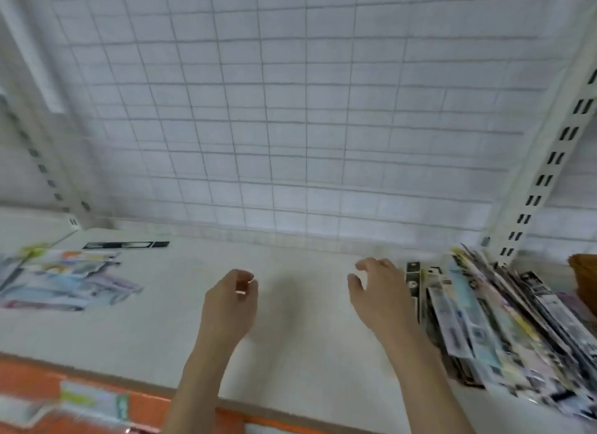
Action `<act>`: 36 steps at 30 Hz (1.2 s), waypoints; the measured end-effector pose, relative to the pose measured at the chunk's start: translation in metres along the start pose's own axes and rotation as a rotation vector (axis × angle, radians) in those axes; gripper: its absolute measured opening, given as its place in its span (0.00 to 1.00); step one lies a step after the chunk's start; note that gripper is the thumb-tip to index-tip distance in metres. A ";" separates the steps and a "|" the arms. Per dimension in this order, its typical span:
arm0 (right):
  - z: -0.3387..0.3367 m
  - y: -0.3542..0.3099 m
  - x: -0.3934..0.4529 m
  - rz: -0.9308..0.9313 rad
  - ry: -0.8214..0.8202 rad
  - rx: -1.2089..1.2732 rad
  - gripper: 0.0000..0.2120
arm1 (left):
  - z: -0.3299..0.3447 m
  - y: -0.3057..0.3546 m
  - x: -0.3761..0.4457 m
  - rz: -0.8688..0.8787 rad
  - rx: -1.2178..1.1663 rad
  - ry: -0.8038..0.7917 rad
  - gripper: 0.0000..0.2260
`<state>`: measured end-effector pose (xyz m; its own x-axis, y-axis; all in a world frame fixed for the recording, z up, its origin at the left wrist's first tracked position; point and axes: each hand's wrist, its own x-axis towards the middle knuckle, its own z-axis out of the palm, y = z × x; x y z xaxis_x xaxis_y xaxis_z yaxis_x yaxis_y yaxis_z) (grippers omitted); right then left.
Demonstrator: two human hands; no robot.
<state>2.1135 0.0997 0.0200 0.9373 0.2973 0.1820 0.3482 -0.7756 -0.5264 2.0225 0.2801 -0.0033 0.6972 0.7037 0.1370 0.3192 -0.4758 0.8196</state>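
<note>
Setting: a white shop shelf (290,320) with a wire grid back (290,110) is being viewed from above.
Right hand (381,291): its grip is being held released, fingers spread, just left of the packet stack (504,320). It is probably being readied for a pick.
Left hand (231,301): its fingers are being held curled above the bare middle of the shelf. Whether something small is being pinched cannot be told.
Packet stack: it is being leaned at the shelf's right end, likely so single packets can be drawn out.
Loose packets (64,281): they are lying flat far left, well apart from both hands.
</note>
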 end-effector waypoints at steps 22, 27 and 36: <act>0.240 -0.333 -0.002 -0.391 -0.229 0.034 0.11 | -0.309 -0.238 0.131 -0.210 0.294 0.379 0.15; 0.265 -0.353 0.031 -0.346 -0.217 -0.127 0.12 | -0.321 -0.257 0.146 -0.201 0.252 0.338 0.14; 0.283 -0.356 0.082 -0.268 -0.327 -0.362 0.13 | -0.340 -0.276 0.168 -0.222 0.274 0.309 0.16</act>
<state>2.0622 0.5580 -0.0122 0.7819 0.6228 -0.0277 0.6106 -0.7741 -0.1675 1.8331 0.7087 -0.0180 0.3825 0.9085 0.1680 0.6257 -0.3885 0.6764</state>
